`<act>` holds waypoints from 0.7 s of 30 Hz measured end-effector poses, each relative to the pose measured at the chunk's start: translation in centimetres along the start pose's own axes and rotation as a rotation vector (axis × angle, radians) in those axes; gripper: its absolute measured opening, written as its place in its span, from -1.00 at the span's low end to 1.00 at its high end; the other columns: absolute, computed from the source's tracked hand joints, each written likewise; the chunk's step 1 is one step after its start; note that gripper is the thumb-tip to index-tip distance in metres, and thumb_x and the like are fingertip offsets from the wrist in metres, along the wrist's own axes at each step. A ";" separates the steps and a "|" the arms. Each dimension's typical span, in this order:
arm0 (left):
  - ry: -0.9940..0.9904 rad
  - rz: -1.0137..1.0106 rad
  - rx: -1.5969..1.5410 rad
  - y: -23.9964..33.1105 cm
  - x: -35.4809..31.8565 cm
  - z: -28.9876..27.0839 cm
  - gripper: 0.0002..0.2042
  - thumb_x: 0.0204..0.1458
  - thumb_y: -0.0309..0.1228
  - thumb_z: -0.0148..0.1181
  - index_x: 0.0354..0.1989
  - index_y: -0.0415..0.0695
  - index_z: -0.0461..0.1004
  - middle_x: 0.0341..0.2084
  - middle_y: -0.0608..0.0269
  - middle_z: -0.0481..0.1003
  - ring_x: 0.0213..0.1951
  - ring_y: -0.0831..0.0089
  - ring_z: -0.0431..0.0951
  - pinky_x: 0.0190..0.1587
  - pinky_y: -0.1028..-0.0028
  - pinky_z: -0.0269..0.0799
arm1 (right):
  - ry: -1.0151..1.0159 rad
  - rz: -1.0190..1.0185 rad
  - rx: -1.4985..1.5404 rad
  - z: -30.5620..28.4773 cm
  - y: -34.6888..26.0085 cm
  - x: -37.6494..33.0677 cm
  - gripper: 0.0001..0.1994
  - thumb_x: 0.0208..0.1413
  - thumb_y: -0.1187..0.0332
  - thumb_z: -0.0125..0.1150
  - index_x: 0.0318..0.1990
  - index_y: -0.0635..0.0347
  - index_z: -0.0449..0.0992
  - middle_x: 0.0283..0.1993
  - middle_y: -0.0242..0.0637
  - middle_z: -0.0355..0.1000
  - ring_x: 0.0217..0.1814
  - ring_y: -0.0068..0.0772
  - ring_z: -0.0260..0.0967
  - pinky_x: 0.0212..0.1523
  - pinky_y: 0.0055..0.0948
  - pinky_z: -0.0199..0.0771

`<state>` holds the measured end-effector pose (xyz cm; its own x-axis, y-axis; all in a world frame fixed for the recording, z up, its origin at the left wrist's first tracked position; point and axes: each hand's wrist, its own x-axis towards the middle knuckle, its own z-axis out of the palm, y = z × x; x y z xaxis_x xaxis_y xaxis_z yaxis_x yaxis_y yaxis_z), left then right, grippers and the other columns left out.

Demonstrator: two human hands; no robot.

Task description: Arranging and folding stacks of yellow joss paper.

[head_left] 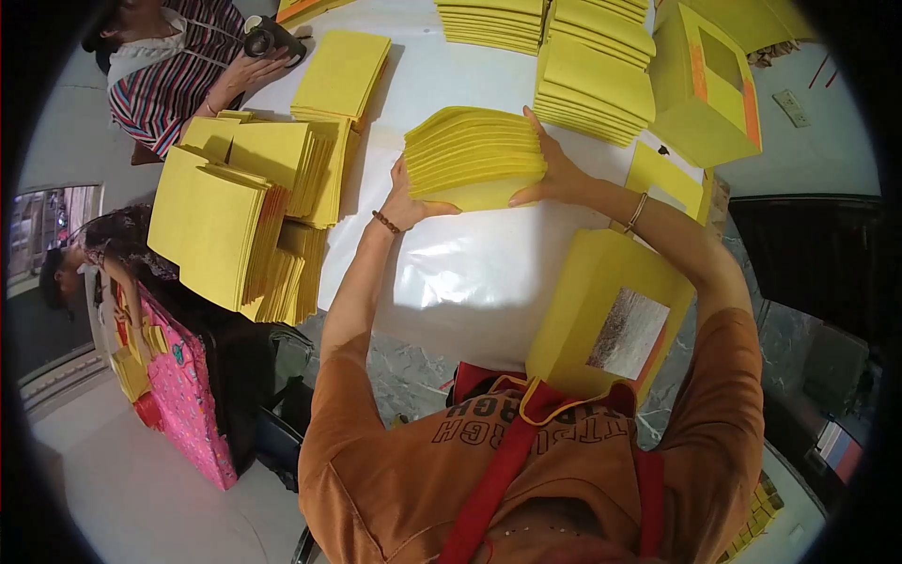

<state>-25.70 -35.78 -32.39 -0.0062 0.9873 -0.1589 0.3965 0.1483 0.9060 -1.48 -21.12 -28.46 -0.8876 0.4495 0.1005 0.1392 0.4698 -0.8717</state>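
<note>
A fanned stack of yellow folded paper sheets is between my two hands, above the white-covered table. My left hand grips its left side, thumb along the near lower edge. On the right side, my right hand presses with the thumb at the near corner and a finger up the far side. The layers spread apart toward me, and the bottom one lies flatter. Most of my left fingers are hidden behind the stack.
Piled yellow packets stand at the left, with more yellow stacks at the far right. A yellow carton stands near my right arm, another yellow carton beyond. One person holds a dark bottle; another works at a pink-covered table.
</note>
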 end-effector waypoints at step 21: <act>0.153 -0.362 -0.986 5.9 1.6 -0.7 -0.49 -0.09 -0.29 0.22 0.02 -0.29 0.27 -0.15 0.09 0.41 -0.05 0.38 0.40 -0.07 0.44 0.37 | 0.137 0.682 0.839 -1.5 -7.9 2.2 -0.44 0.00 0.13 0.19 0.11 0.12 0.18 -0.01 -0.24 0.33 -0.06 -0.36 0.37 -0.18 -0.36 0.45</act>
<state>-24.06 -33.31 -27.02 -0.1176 0.8615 -0.4940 -0.5715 0.3481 0.7431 -3.90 -22.69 -20.61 -0.6735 0.5245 -0.5208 0.1931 -0.5552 -0.8090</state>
